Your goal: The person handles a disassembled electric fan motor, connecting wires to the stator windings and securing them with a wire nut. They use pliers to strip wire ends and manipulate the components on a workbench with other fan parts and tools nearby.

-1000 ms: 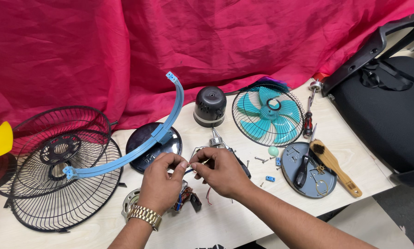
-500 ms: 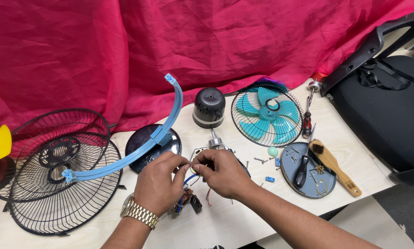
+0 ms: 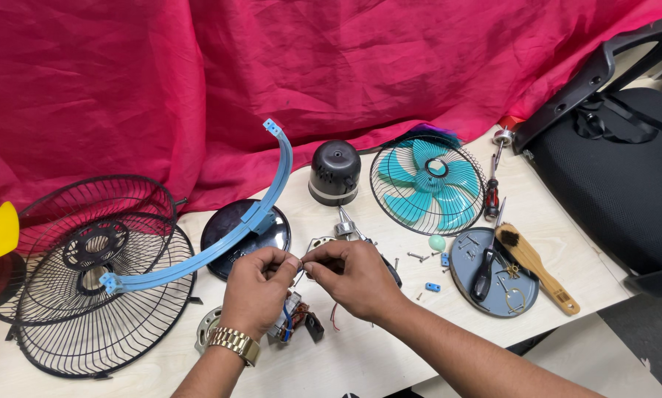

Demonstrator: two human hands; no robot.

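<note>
My left hand [image 3: 256, 291] and my right hand [image 3: 349, 276] meet above the table's front middle, fingertips pinched together on thin wires [image 3: 298, 274]. The wires run down to a small fan motor [image 3: 295, 320] with copper windings, which lies under my hands. The motor's metal shaft [image 3: 343, 221] pokes out just beyond my fingers. A gold watch sits on my left wrist. What exactly is held between the fingertips is too small to make out.
Two black wire fan guards [image 3: 88, 287] lie at left under a curved blue band [image 3: 261, 199]. A dark round plate [image 3: 231, 232], black motor cover [image 3: 334, 173] and teal fan blade in a guard [image 3: 423, 180] sit behind. A grey dish [image 3: 526, 298] with tools, wooden brush [image 3: 530, 262], red screwdriver [image 3: 492, 195] and loose screws lie right. Black chair [image 3: 618, 169] at far right.
My hands stay together at the motor, with the fingers shifting slightly on the wires. The camera view moved a little.
</note>
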